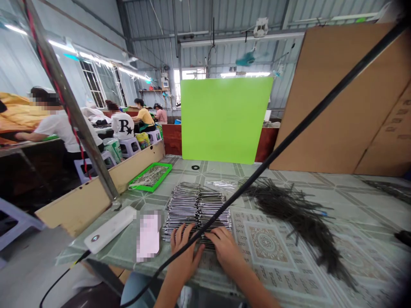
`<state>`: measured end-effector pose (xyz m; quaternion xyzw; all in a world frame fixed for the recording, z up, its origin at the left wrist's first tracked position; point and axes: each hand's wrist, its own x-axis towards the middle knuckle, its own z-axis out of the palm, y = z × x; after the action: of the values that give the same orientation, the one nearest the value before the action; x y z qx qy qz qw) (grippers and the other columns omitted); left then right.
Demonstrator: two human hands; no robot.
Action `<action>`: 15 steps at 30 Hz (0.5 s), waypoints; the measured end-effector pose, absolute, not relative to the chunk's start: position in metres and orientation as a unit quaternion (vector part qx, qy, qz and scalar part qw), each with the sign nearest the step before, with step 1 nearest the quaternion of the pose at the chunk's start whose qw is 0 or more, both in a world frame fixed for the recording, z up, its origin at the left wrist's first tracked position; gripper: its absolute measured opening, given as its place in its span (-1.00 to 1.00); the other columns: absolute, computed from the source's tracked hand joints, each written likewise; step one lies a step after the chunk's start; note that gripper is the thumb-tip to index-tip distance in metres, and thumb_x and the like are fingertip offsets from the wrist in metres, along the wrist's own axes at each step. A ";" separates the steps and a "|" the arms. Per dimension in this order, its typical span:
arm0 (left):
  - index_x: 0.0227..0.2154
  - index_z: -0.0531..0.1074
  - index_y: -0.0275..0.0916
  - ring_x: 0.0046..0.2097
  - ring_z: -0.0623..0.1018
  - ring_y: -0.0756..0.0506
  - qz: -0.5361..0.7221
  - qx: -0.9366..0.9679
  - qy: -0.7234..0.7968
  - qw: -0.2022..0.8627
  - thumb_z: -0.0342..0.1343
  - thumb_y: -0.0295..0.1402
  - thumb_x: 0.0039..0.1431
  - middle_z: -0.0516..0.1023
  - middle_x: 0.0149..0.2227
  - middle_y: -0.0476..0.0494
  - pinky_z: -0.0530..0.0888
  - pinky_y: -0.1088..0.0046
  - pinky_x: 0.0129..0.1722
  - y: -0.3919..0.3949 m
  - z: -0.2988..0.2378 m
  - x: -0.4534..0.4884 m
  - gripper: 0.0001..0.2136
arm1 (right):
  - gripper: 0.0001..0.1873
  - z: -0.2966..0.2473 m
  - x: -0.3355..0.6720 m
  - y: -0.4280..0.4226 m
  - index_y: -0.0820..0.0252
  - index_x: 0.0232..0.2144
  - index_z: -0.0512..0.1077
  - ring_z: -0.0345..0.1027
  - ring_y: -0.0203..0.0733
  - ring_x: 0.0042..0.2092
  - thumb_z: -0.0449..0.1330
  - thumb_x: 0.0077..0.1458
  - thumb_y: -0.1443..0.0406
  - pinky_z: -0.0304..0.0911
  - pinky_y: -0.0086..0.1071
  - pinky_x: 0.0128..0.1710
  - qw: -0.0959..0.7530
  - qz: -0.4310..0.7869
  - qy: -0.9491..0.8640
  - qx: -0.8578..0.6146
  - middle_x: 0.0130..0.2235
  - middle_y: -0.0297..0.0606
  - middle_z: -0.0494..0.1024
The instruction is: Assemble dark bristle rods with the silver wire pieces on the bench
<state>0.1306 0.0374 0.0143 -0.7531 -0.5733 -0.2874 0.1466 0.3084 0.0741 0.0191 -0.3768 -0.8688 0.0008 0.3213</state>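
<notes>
A stack of thin shiny metal rods (pixel 195 205) lies in rows on the patterned table cover (pixel 276 256) in front of me. My left hand (pixel 183 250) rests with fingers spread on the near edge of the stack. My right hand (pixel 224 244) lies flat beside it, fingers stretched onto the same rods. Neither hand grips anything. A long black rod (pixel 308 117) runs diagonally across the view, passing over both hands.
A pile of dark thin sticks (pixel 298 214) sprawls to the right. A green tray (pixel 150 176) with metal parts, a white power bank (pixel 109 229), a blurred phone (pixel 148 235) and a black ring (pixel 195 167) lie left and behind. A green board (pixel 224 117) and cardboard sheets (pixel 346 102) stand at the back. Several people sit at the left.
</notes>
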 end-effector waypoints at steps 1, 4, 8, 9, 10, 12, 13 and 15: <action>0.00 0.41 -0.14 0.12 0.30 -0.24 -0.296 -0.753 -0.569 0.147 -0.01 -0.30 0.21 0.38 0.07 -0.19 0.24 0.00 0.10 0.036 0.016 0.131 -0.69 | -0.62 0.019 0.309 0.073 0.15 -0.16 0.46 0.25 -0.20 -0.12 0.03 0.07 0.57 0.22 -0.31 -0.06 0.325 0.003 -0.866 -0.380 -0.20 -0.22 0.45; -0.03 0.41 -0.12 0.10 0.32 -0.22 -0.314 -0.749 -0.564 0.151 0.00 -0.31 0.21 0.40 0.04 -0.16 0.23 0.06 0.09 0.030 0.023 0.126 -0.72 | -0.61 0.020 0.313 0.072 0.15 -0.23 0.46 0.25 -0.20 -0.13 -0.01 0.06 0.60 0.18 -0.30 -0.10 0.335 0.024 -0.865 -0.373 -0.20 -0.26 0.48; 0.00 0.36 -0.12 0.07 0.37 -0.22 -0.340 -0.672 -0.638 0.164 -0.01 -0.27 0.20 0.41 0.05 -0.20 0.24 0.07 0.04 0.015 0.025 0.091 -0.70 | -0.57 0.020 0.316 0.072 0.16 -0.19 0.44 0.25 -0.18 -0.13 -0.08 0.07 0.61 0.16 -0.29 -0.14 0.361 0.023 -0.864 -0.349 -0.17 -0.25 0.48; 0.00 0.34 -0.13 0.05 0.39 -0.22 -0.350 -0.628 -0.676 0.160 -0.04 -0.25 0.22 0.40 0.05 -0.23 0.23 0.04 0.04 0.011 0.024 0.079 -0.69 | -0.59 0.020 0.317 0.071 0.17 -0.18 0.44 0.25 -0.18 -0.12 -0.08 0.09 0.60 0.16 -0.28 -0.14 0.368 0.020 -0.862 -0.347 -0.16 -0.24 0.47; 0.00 0.33 -0.16 0.03 0.42 -0.23 -0.368 -0.575 -0.713 0.156 -0.07 -0.22 0.23 0.40 0.04 -0.26 0.21 -0.01 0.05 0.007 0.022 0.066 -0.69 | -0.61 0.020 0.317 0.071 0.18 -0.17 0.43 0.25 -0.17 -0.11 -0.07 0.12 0.57 0.17 -0.27 -0.12 0.375 0.018 -0.859 -0.348 -0.15 -0.22 0.46; 0.03 0.27 -0.19 -0.05 0.48 -0.23 -0.395 -0.498 -0.762 0.123 -0.12 -0.16 0.24 0.40 0.03 -0.28 0.13 -0.14 0.09 0.001 0.016 0.044 -0.63 | -0.67 0.021 0.316 0.069 0.17 -0.17 0.43 0.25 -0.17 -0.10 -0.05 0.16 0.52 0.18 -0.26 -0.10 0.379 0.020 -0.854 -0.354 -0.13 -0.21 0.44; 0.04 0.25 -0.20 -0.10 0.50 -0.23 -0.408 -0.476 -0.772 0.102 -0.13 -0.13 0.23 0.41 0.02 -0.28 0.07 -0.20 0.11 -0.001 0.014 0.036 -0.61 | -0.69 0.022 0.316 0.069 0.17 -0.17 0.43 0.26 -0.18 -0.10 -0.04 0.18 0.49 0.19 -0.25 -0.09 0.380 0.021 -0.853 -0.358 -0.13 -0.20 0.44; 0.07 0.20 -0.20 -0.16 0.53 -0.21 -0.425 -0.465 -0.775 0.057 -0.15 -0.09 0.22 0.41 0.03 -0.29 -0.07 -0.26 0.15 -0.003 0.009 0.025 -0.57 | -0.72 0.023 0.315 0.068 0.17 -0.18 0.44 0.28 -0.19 -0.12 -0.03 0.20 0.45 0.21 -0.26 -0.11 0.387 0.017 -0.848 -0.362 -0.14 -0.20 0.44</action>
<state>0.0248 -0.0030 0.0091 -0.4650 -0.7747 -0.4247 0.0565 0.3155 0.0680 0.0229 -0.3618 -0.8482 0.0166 0.3865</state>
